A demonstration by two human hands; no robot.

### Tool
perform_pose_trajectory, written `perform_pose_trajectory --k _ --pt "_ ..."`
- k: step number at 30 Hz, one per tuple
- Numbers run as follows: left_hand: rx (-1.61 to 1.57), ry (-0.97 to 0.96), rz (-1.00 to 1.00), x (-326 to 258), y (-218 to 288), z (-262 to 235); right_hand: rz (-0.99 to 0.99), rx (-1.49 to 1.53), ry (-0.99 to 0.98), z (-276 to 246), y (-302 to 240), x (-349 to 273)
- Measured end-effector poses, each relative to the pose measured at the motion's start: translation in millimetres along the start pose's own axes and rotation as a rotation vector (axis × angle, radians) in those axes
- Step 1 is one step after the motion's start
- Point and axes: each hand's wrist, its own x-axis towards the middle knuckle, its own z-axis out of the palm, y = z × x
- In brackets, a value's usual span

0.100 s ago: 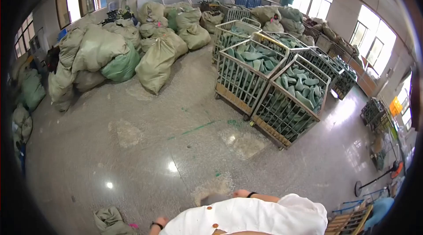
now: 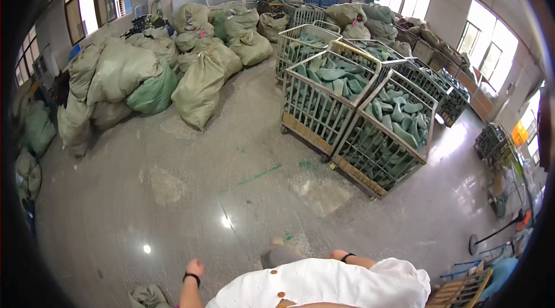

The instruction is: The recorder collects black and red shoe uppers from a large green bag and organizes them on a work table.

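1. Head view: the left hand (image 2: 195, 267) hangs low over the floor (image 2: 173, 192), fingers curled together into a loose fist, holding nothing; a black band circles the wrist.
2. The right hand (image 2: 338, 255) shows only partly behind the white shirt (image 2: 324, 285); its fingers cannot be told.
3. A green sack (image 2: 147, 296) lies on the floor just left of the left hand.
4. Wire cages (image 2: 347, 117) and piled sacks (image 2: 139, 77) stand well apart.

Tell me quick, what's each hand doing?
Left hand: closed in a fist, holding nothing visible.
Right hand: mostly hidden; cannot be told.
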Motion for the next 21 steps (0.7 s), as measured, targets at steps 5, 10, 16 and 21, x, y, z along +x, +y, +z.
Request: perform_pose_trajectory --k 5,10,16,21 --pt "-0.215 0.221 0.105 185.9 140.1 -52.1 0.312 -0.06 -0.146 -172.8 31.9 40.7" --pt "-0.197 0.222 0.796 277.7 135.7 -6.9 0.027 -0.108 0.068 -317.9 -5.5 271.2" --pt "-0.145 0.128 0.641 418.4 205.7 -39.8 -0.398 0.19 0.405 -567.9 -161.4 426.6" --pt "-0.076 0.066 0.477 582.0 289.6 -124.3 -0.462 0.095 0.236 -716.7 -251.3 508.9"
